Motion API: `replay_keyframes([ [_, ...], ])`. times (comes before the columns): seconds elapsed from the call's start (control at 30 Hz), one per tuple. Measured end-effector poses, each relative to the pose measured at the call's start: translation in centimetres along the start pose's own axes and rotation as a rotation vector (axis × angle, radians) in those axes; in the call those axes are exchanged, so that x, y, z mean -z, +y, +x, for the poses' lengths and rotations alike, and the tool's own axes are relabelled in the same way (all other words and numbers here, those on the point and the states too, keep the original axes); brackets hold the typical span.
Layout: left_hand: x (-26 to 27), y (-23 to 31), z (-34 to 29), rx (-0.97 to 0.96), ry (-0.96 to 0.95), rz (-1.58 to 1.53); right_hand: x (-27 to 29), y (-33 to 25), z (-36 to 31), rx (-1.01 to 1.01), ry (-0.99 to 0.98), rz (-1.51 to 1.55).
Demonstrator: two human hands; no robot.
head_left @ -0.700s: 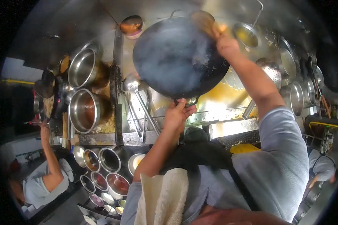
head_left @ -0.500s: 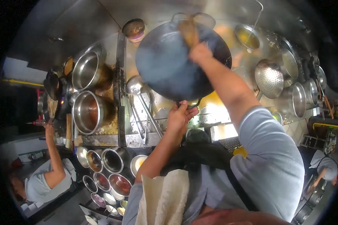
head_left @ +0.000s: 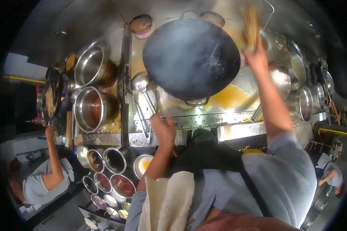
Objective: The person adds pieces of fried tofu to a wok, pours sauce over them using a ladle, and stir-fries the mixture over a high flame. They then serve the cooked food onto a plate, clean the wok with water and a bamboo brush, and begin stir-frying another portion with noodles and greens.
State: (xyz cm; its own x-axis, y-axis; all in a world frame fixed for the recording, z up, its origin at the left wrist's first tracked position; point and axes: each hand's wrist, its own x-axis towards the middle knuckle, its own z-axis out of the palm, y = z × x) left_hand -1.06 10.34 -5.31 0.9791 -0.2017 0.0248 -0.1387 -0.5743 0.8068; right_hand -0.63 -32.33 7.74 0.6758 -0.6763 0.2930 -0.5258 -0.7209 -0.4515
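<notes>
My right hand [head_left: 256, 59] is closed on a bamboo wok brush [head_left: 251, 25], raised to the right of the wok and blurred by motion. The large black wok [head_left: 191, 57] sits over the stove, with smoke or steam drifting across its inside and pale wet marks at its right. Below and left of the wok, my left hand [head_left: 164, 131] curls over the handle of a metal ladle [head_left: 140, 81]. The ladle's bowl rests on the stove top beside the wok. My left hand is apart from the wok's near handle [head_left: 196, 102].
Steel pots [head_left: 89, 109] stand left, and a perforated skimmer [head_left: 279, 81] lies right. Tongs [head_left: 143, 125] lie near the ladle. Several bowls of sauces and ingredients [head_left: 122, 186] stand lower left. A co-worker [head_left: 50, 173] handles a pan [head_left: 51, 98] at far left; another person [head_left: 329, 171] is at far right.
My right hand has lifted the brush out of the wok and swung it right. My left hand has let go of the wok's near handle and moved down-left onto the ladle's handle.
</notes>
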Motion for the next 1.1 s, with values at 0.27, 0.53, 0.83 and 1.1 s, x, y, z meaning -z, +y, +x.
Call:
replay_keyframes([
  [0.27,0.3,-4.4,0.7,0.349,-0.148,0.405,-3.3,7.6,-31.3,-0.516,-0.509,0.149],
  [0.53,0.1,-8.2,-1.1,0.136,0.118,0.300,0.1,4.6,-28.4,-0.049,-0.532,-0.204],
  [0.83,5.9,0.5,-13.6,0.269,-0.047,-0.182,-3.3,-5.1,-27.0,0.131,-1.331,0.677],
  [1.1,2.7,3.1,-42.6,0.857,0.572,-0.456,-7.5,-11.3,-34.5,0.752,-1.968,0.319],
])
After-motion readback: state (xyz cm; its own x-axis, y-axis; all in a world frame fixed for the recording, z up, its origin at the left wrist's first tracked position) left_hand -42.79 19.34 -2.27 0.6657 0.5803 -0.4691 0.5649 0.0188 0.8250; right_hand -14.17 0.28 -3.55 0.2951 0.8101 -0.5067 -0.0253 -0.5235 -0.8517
